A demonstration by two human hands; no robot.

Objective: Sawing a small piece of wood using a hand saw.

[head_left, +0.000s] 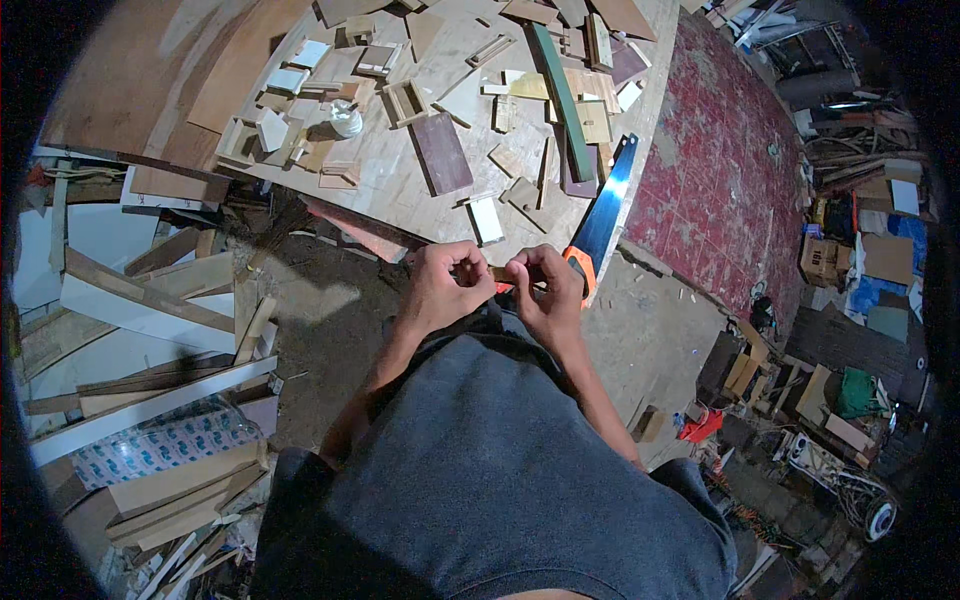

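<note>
I see my left hand [440,285] and right hand [545,290] both pinching a small wood strip [497,273] between them at centre, handsaw [603,215] lying at one o'clock on the workbench [400,190].

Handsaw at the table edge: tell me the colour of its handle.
Orange, on the handsaw with a blue blade; the head view shows it beside the right hand.

- Single head-worn fisheye view, aimed steeply down over the person's chest.
- Hands sit close, near centre; workbench [400,190] fills the upper part, floor [720,190] to the right and below.
- Edges curve, corners black.
- No second view, so nothing shared.
</note>
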